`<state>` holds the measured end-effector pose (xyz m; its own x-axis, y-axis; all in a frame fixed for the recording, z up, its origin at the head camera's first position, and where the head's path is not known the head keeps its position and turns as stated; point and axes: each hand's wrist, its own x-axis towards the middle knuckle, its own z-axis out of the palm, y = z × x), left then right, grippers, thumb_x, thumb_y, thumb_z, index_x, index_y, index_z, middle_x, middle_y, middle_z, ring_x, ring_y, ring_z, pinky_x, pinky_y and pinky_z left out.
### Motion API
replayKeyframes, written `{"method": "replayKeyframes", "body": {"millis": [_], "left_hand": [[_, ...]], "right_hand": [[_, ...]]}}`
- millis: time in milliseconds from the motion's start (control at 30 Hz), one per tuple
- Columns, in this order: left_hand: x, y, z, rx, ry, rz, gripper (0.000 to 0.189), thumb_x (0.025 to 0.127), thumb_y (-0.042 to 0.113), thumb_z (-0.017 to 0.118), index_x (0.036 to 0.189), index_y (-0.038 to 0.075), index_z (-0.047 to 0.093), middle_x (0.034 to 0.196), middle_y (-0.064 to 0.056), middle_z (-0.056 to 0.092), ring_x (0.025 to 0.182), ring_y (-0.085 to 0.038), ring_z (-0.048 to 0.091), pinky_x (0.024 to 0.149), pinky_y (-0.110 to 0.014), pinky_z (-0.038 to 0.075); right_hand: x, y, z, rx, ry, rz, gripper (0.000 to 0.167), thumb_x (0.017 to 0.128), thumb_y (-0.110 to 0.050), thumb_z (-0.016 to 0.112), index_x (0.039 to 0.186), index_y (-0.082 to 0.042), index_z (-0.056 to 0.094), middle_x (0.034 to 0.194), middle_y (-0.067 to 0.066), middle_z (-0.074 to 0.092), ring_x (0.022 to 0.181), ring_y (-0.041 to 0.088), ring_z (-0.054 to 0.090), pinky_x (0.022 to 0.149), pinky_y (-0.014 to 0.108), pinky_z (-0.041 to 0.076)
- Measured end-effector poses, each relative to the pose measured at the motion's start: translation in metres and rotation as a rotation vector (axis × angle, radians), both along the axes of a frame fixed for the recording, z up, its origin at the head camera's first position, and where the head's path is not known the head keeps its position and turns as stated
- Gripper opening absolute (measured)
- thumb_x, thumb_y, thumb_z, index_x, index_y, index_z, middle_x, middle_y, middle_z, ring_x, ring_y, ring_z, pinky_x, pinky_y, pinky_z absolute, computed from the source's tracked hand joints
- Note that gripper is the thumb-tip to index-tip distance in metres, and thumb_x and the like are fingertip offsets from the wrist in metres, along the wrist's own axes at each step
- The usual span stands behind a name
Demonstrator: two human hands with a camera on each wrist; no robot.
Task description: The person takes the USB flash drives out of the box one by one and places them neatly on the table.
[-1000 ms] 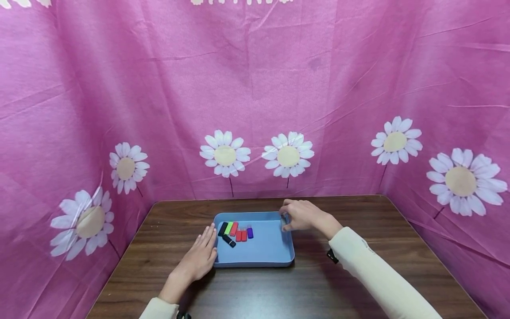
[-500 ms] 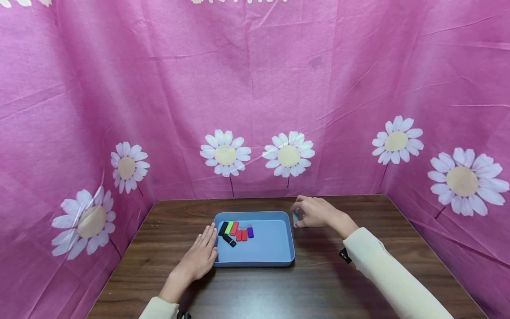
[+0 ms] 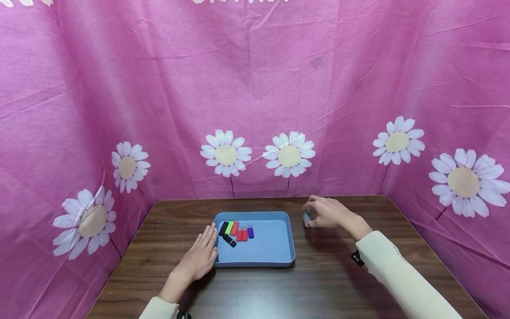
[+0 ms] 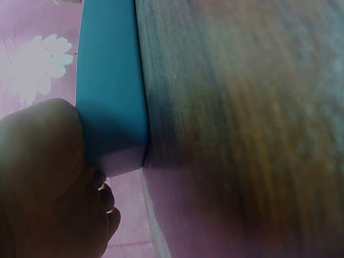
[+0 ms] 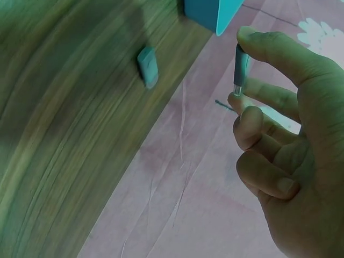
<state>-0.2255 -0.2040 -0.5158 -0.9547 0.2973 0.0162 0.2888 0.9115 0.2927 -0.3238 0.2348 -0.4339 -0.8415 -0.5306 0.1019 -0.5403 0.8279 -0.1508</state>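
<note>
My right hand [image 3: 328,212] is over the table just right of the blue tray [image 3: 263,264]. In the right wrist view its thumb and a fingertip pinch a grey-blue USB flash drive [image 5: 241,65] by its ends. A second greyish flash drive [image 5: 148,67] lies on the table below in that view. My left hand [image 3: 197,254] rests with straight fingers along the tray's left side. Inside the tray, toward the left, lie a black flash drive [image 3: 223,228], a green one [image 3: 229,227], several red ones [image 3: 235,228], a purple one [image 3: 250,232] and a tilted black one [image 3: 229,240].
The tray stands on a dark wooden table [image 3: 255,292]. Behind and on both sides hangs a pink cloth [image 3: 255,88] printed with white daisies, close along the table's edges.
My right hand has moved right, from over the tray's right end to above the table beside it, carrying the grey-blue flash drive. The left hand and the drives in the tray stay put.
</note>
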Motion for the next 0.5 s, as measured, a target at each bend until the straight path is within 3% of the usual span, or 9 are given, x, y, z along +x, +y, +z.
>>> {"method": "replayKeyframes", "body": {"millis": [500], "left_hand": [[0.001,-0.001,-0.001,-0.005,-0.004,0.004,0.062,0.113,0.025,0.045,0.166,-0.003,0.028,0.179,-0.018,0.017,0.166,-0.037,0.018,0.134,-0.056,0.023]], "right_hand": [[-0.001,0.022,-0.001,0.002,-0.03,-0.056,0.048,0.085,-0.035,0.089,0.126,-0.014,0.077,0.123,0.007,0.067,0.084,0.015,0.063,0.077,0.046,0.06]]}}
